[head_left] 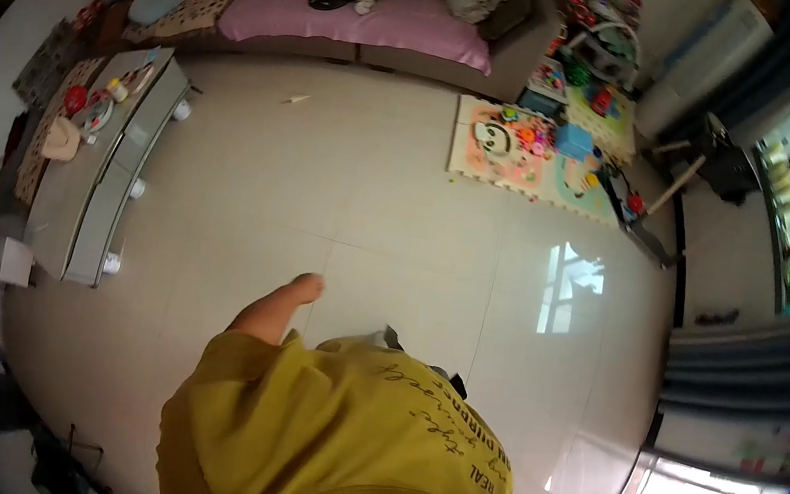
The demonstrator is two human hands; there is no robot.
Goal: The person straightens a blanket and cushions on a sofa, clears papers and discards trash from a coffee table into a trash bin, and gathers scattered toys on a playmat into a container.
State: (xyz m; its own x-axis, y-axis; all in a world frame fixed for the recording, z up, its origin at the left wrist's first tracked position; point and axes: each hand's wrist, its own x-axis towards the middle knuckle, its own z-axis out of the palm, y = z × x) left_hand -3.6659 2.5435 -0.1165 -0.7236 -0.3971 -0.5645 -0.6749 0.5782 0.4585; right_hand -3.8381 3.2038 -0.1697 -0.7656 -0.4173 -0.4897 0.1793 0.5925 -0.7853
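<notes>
My left hand (308,287) hangs in front of my body, low over the pale tiled floor (399,217). It looks small and rounded from above, and its fingers are too foreshortened to make out. No object shows in it. My right hand is out of sight, hidden by or beyond the mustard-yellow shirt (337,441) I wear. Past the shirt's lower hem, bits of something grey and dark (392,338) show; I cannot tell what they are. Farther off, a small pale pointed object (297,99) lies on the floor.
Along the far side stands a sofa (302,47) with a pink cover (365,26). A long low cabinet (119,163) bearing several items is on the left. Toys lie on a foam mat (465,146) at the far right, near a black-framed stand (653,243). Windows line the right.
</notes>
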